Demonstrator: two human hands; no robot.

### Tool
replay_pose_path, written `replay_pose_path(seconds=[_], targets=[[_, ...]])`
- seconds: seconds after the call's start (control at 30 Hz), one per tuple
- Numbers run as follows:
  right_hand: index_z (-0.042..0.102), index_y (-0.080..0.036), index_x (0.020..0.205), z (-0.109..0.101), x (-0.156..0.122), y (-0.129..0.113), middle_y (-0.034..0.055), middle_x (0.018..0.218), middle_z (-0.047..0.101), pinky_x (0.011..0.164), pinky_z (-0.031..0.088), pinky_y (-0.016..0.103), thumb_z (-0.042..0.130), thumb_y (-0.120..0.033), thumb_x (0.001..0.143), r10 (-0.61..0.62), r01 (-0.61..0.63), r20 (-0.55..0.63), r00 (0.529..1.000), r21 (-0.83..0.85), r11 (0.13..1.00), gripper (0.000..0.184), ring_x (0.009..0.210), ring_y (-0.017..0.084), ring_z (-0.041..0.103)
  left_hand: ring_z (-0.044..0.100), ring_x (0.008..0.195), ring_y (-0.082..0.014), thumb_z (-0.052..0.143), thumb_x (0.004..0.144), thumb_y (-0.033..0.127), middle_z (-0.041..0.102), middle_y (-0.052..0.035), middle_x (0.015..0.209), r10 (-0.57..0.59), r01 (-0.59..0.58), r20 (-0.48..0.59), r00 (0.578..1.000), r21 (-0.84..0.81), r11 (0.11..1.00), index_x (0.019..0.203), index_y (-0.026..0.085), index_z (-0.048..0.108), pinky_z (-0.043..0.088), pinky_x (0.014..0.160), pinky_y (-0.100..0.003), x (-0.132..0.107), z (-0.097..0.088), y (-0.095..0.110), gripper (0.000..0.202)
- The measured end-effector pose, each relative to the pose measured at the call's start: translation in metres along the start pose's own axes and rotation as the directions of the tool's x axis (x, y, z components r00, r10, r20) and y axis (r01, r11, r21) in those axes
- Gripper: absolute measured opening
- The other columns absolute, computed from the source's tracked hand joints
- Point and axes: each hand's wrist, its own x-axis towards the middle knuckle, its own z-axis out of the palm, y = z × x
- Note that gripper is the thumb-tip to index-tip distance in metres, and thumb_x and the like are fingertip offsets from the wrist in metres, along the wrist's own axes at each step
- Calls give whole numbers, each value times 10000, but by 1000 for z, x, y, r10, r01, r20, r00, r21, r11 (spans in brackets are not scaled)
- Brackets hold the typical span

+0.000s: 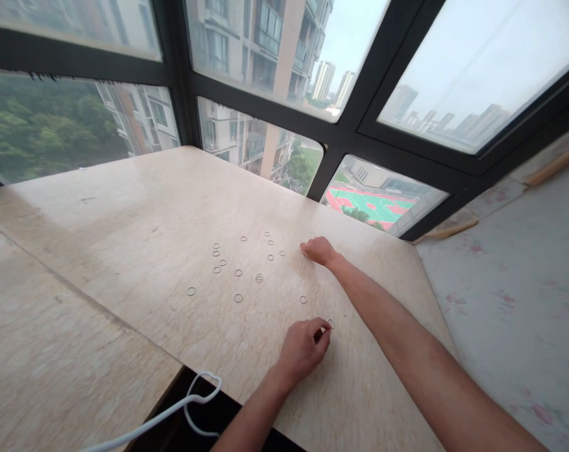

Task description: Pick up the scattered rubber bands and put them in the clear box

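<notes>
Several thin metal rings (238,273) lie scattered over the beige marble-patterned surface, two of them overlapping. My left hand (305,348) is closed in a pinch low over the surface near its front edge. A small ring (331,324) shows at the tips of its thumb and forefinger. Farther back, to the right of the scattered rings, my right hand (318,250) rests closed, fingertips down at the surface. Whatever those fingers hold is hidden. Between the two hands lies a single ring (303,299).
A white cable (171,408) loops over a dark gap at the front edge. Dark window frames (265,103) border the surface at the back. A wall with flowered paper (510,301) stands on the right. A seam (77,292) crosses the surface on the left.
</notes>
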Motion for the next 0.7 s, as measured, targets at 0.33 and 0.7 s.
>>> replay_pose_path(seconds=[0.33,0.7], targets=[[559,-164,849,15,-74,2,-9,581,596,532,421,206,461,-274,804,283,-49,-231,931,688,724,155,510,124,577,563,573,-124,488,846,249,648,-13,638,-12,11,-25,1000,-37,999,870,173,686,387,569,-231,2,0,0,214],[447,-203,850,1,-149,-9,-111,428,388,303,208,154,497,-406,801,577,189,-174,798,981,34,215,311,50,277,505,520,-106,489,857,327,586,1,575,-13,10,-46,999,-67,998,839,155,672,364,522,-211,2,1,-5,252]])
